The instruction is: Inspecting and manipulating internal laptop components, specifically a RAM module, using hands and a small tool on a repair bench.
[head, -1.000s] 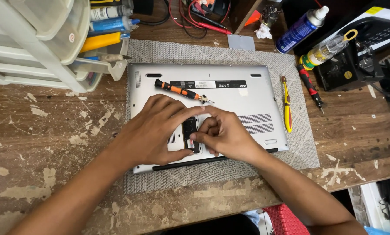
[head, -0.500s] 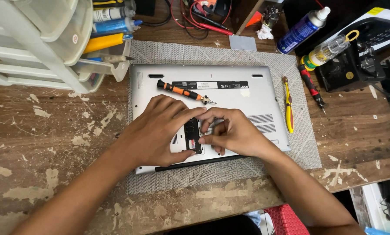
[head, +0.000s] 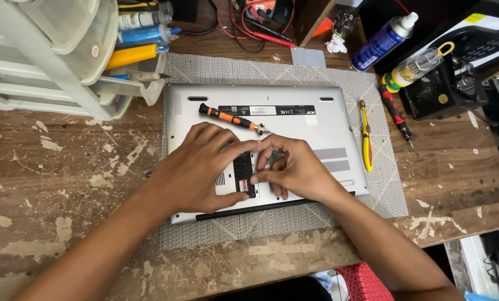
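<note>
Silver laptop (head: 294, 120) bay (head: 242, 174) half-hidden under left hand (head: 196, 167), right hand (head: 294, 167).

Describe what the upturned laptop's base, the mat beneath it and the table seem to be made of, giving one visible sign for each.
Laptop base: probably metal or painted plastic, given its smooth matte silver sheen.
Mat: woven grey fabric or vinyl mesh, with visible textured weave.
Table: wood, with bare grain showing under flaking pale paint patches.
</note>
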